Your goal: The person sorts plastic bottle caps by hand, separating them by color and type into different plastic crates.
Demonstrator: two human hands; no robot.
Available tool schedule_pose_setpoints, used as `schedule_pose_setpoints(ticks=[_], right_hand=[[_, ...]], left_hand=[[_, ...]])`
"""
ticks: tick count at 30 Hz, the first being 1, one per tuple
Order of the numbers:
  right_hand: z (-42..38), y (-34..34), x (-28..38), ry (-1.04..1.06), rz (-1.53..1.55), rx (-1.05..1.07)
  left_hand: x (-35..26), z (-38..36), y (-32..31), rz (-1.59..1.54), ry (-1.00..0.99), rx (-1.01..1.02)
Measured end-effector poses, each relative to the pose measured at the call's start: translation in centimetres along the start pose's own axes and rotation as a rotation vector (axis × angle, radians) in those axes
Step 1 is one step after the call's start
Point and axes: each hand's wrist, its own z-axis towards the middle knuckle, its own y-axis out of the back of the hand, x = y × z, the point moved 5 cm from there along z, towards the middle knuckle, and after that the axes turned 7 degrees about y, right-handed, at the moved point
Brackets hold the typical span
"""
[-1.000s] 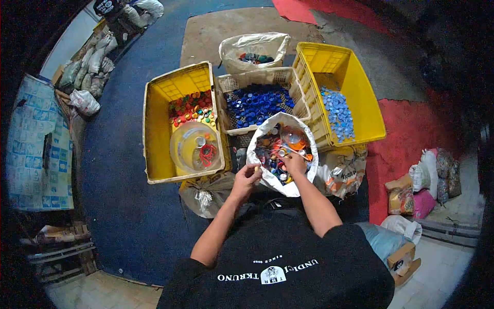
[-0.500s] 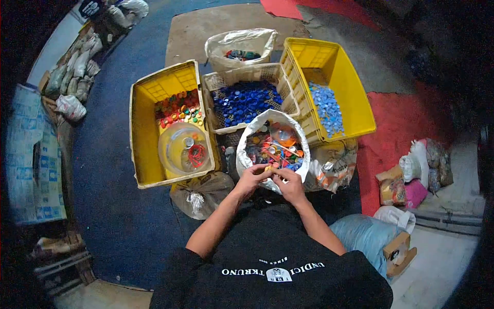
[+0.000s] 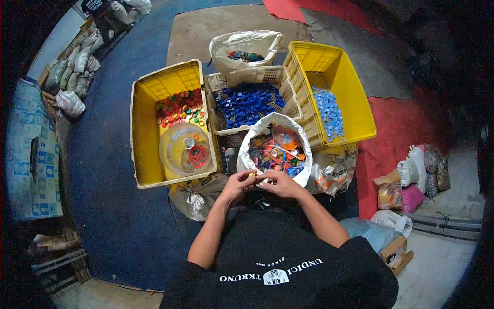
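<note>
My left hand (image 3: 239,185) and my right hand (image 3: 280,184) meet at the near rim of a white sack (image 3: 247,147) full of mixed coloured caps (image 3: 275,154). A small yellowish cap (image 3: 252,175) shows between the fingertips of my left hand, which are pinched. The fingers of my right hand are bent close beside it, around something pale and too small to name. Beyond the sack, a white crate (image 3: 296,110) holds dark blue caps (image 3: 247,105).
A yellow bin (image 3: 135,129) at left holds red and green caps and a clear round tub (image 3: 167,149). At right, another yellow bin (image 3: 355,103) contains light blue caps. Another white sack (image 3: 221,46) stands behind. Filled bags (image 3: 193,198) lie around.
Both hands have moved slightly down and left, toward my body, off the caps and nearer the sack's near rim. My right hand has turned more sideways. The view has shifted slightly.
</note>
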Motion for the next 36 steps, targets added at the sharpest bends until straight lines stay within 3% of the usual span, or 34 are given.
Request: schedule_pose_setpoints(ticks=[1,2,3,5,6,8,13,15,17,23,25,26,30,31,34,36], right_hand=[[0.4,0.3,0.0,0.027,-0.056,0.102],[0.9,1.0,-1.8,-0.035,0.011,0.053],[1.4,2.2,-2.2,-0.249,-0.025,0.0],[2.1,4.0,-7.4,-0.296,-0.276,-0.236],[2.3,4.3,-8.8,-0.299,-0.274,-0.231],[2.4,5.8,-10.9,-0.397,-0.746,-0.301],[2.9,6.0,-15.1,-0.381,-0.855,-0.284],[3.3,5.8,-16.1,-0.492,-0.886,-0.136],[3.4,5.7,-15.9,-0.472,-0.895,-0.151],[1.4,6.2,-11.9,-0.19,-0.825,-0.523],[0.1,5.8,-10.0,-0.158,-0.358,-0.59],[-0.4,5.1,-9.4,-0.181,-0.138,-0.564],[-2.6,2.2,-5.4,-0.152,0.186,-0.296],[-3.4,1.6,-5.7,-0.25,0.271,-0.238],[-4.4,1.1,-5.5,-0.188,0.318,-0.313],[-5.2,1.3,-5.1,-0.288,0.414,-0.289]], left_hand=[[0.4,0.0,0.2,-0.004,0.001,-0.002],[0.8,0.0,0.4,-0.052,-0.008,-0.028],[1.2,0.0,0.7,-0.102,-0.017,-0.055],[2.4,0.6,1.5,-0.17,-0.011,-0.086],[3.0,0.6,1.8,-0.23,-0.006,-0.114],[2.4,0.0,1.3,-0.272,-0.01,-0.142],[0.6,-2.5,0.8,-0.2,0.001,-0.226],[0.8,-3.2,0.9,-0.239,0.046,-0.287],[2.2,-3.1,1.4,-0.254,0.008,-0.295],[1.6,-4.1,0.9,-0.186,-0.026,-0.309],[1.3,-3.4,0.7,-0.149,-0.036,-0.307],[1.2,-2.7,0.4,-0.102,-0.068,-0.263],[0.0,-1.2,-2.4,0.065,-0.128,-0.129],[-0.4,-0.7,-3.3,0.129,-0.161,-0.082],[-1.4,-0.2,-5.9,0.203,-0.134,0.042],[-1.5,0.5,-6.6,0.297,-0.145,0.058]])
